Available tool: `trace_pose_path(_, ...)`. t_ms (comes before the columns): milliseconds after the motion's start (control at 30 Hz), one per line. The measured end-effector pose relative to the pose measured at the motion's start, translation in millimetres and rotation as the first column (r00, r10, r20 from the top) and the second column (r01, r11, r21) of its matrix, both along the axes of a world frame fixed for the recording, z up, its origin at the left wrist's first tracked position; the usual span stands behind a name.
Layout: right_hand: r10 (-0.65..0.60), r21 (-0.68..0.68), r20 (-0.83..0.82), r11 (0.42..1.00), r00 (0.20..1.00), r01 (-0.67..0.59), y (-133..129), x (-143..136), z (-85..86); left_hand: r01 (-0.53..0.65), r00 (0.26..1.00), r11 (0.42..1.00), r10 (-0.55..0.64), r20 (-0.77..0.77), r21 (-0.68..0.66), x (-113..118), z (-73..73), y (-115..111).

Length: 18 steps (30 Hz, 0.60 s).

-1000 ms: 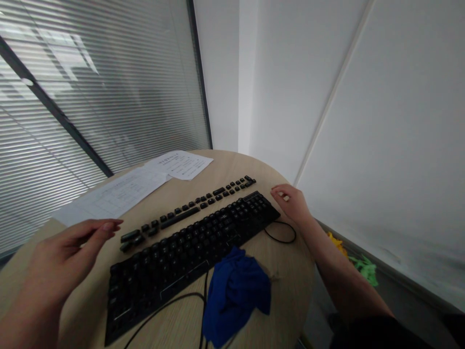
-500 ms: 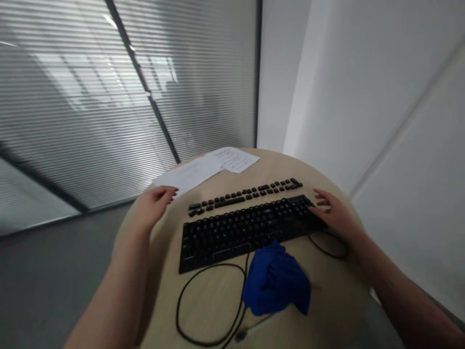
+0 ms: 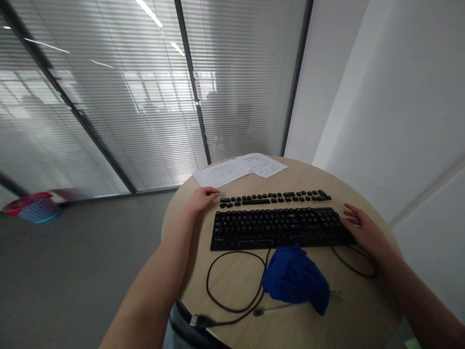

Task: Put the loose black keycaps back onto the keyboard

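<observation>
A black keyboard (image 3: 279,227) lies on the round wooden table, with several of its lower keys gone. Behind it, loose black keycaps (image 3: 256,201) stand in two rows. My left hand (image 3: 204,198) is at the left end of those rows, fingers loosely curled and nothing visible in them. At the keyboard's right end is my right hand (image 3: 361,227), its fingers apart and holding nothing; the thumb is at the keyboard's edge. A crumpled blue cloth (image 3: 296,276) lies in front of the keyboard, beside the looped black cable (image 3: 209,291).
Printed papers (image 3: 223,172) lie at the table's back left edge. A thin brush-like tool (image 3: 258,312) is partly under the cloth. The cable's plug (image 3: 198,321) hangs at the front edge. A red and blue basket (image 3: 38,209) stands on the floor at left.
The view has swung left, so the table and everything on it appear further right. The basket and the cable plug have come into view. Both hands keep nearly the same places beside the keyboard.
</observation>
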State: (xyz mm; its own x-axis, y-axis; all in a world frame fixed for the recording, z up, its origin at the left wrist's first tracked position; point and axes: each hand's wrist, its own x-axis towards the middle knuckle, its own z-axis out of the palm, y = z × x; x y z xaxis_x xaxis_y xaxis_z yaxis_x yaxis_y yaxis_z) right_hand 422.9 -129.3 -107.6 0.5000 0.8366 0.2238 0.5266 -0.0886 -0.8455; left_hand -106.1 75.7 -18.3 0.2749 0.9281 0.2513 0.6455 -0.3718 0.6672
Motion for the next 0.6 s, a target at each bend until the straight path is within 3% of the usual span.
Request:
trace_pose_path(300,-0.022,-0.076,0.074,0.997,0.997,0.028,0,2,16.6,0.051,0.998,0.997,-0.052,-0.019,-0.066,4,-15.0,6)
trace_pose_path(433,-0.024,-0.087,-0.133,0.996,0.991,0.013,16,18,38.3,0.071,0.997,0.995,-0.071,0.002,-0.072,4,-16.8,7)
trace_pose_path(600,-0.076,0.007,-0.313,0.997,0.947,0.082,66,46,64.1,0.116,0.993,0.99,-0.114,0.03,-0.085,4,-16.0,6)
